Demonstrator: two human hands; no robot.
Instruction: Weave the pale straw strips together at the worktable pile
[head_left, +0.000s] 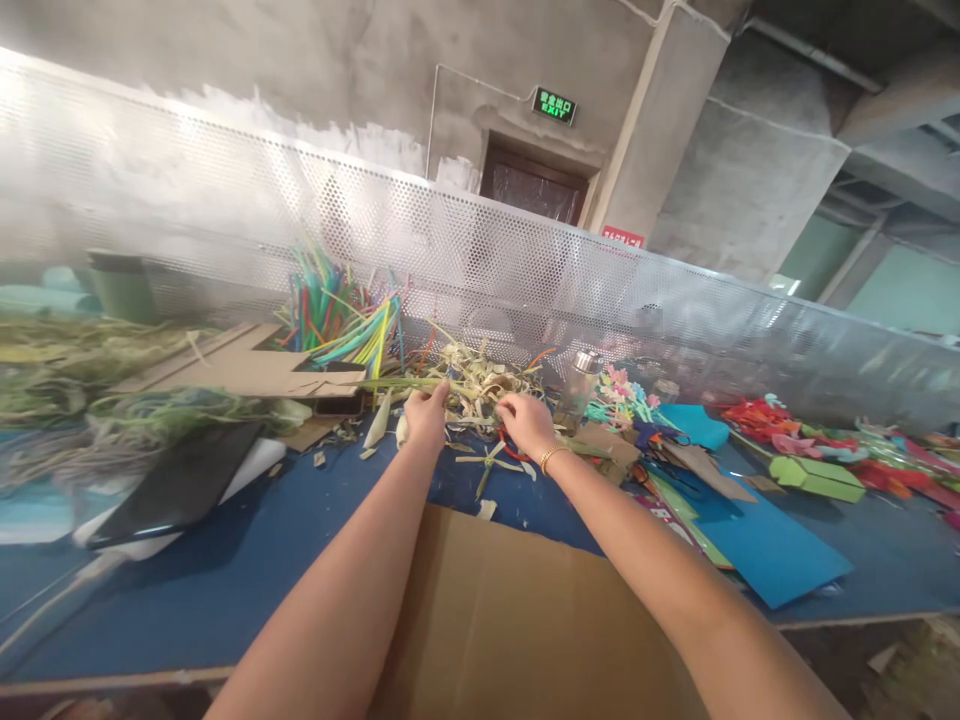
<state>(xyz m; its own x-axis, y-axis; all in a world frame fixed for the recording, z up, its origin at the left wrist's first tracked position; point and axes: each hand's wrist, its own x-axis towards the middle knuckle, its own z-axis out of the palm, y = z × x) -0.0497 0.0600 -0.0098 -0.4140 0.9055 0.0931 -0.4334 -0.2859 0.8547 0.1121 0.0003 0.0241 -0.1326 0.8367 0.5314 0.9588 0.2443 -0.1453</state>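
Both arms reach forward over the blue table to a heap of dry, pale plant strips (484,368) that look like husks. My left hand (425,412) is closed in a pinch, thumb up, on a pale green plant strip (390,383) that runs out to the left. To its right, my right hand (527,425) has its fingers pressed together at the heap's front edge; what they hold is too small to make out. A gold bracelet circles that wrist. Just below the hands lies a star-shaped piece of crossed strips (486,464).
A brown cardboard sheet (517,620) lies in front of me. Left are more cardboard (255,368), a black flat object (180,485), green fibre bundles and coloured pipe cleaners (352,320). Right stand a clear bottle (577,385), paper flowers and blue sheets (772,545). Behind rises a perforated metal screen (450,240).
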